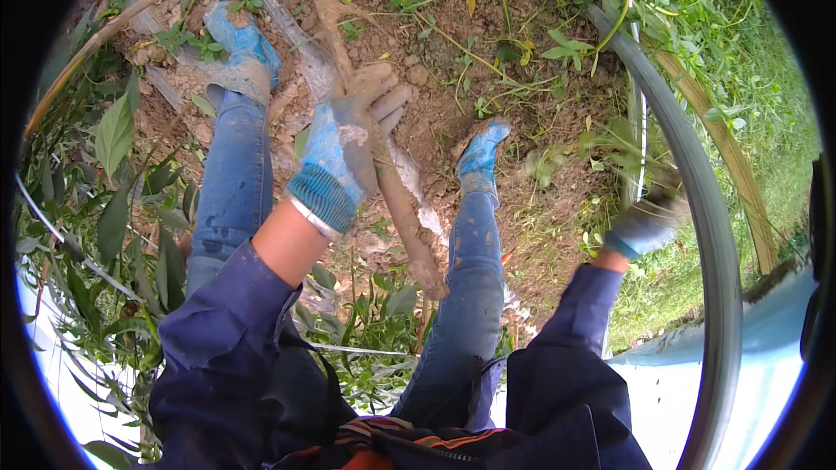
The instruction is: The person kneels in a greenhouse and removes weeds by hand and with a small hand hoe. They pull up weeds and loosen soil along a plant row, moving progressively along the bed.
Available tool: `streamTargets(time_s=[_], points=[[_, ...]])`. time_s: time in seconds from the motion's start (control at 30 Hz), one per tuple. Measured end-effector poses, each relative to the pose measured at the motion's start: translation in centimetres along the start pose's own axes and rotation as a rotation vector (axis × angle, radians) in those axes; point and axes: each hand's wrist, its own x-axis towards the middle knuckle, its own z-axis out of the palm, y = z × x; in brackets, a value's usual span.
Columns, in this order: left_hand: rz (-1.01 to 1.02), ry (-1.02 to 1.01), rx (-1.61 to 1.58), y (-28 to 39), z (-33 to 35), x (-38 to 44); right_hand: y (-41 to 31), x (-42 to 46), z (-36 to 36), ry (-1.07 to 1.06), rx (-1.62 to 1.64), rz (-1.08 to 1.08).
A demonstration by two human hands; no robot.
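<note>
My left hand, in a muddy blue and grey glove, is closed around the dirt-caked handle of a hand tool. The tool's far end is coated in soil and lies over the ground beyond my fingers. On the right, my right hand, in a similar glove, is blurred beside a curved tube. Blurred green weeds show at and beyond its fingers; whether it grips them cannot be told.
Brown soil with creeping weeds and torn plastic film lies around my blue muddy shoes. Leafy plants crowd the left. A grey curved tube and a wooden strip stand at the right, with dense greenery beyond.
</note>
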Motion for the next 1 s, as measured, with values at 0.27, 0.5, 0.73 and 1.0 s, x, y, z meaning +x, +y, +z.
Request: streamTargets(time_s=[0.27, 0.5, 0.73, 1.0], points=[[-0.011, -0.123, 0.012, 0.6, 0.1, -0.2, -9.7, 10.3, 5.2, 0.046, 0.393, -0.014], [-0.054, -0.113, -0.117, 2.2, -0.6, -0.1, -7.1, -5.4, 6.3, 0.033, 0.436, 0.58], [-0.065, -0.079, -0.193, 4.4, -1.2, 0.2, -10.5, -2.8, 15.5, -0.147, 0.794, 0.426], [-0.034, -0.088, -0.21, 6.4, -0.6, 0.2, -4.2, 4.1, 9.9, -0.168, 0.697, 0.57]])
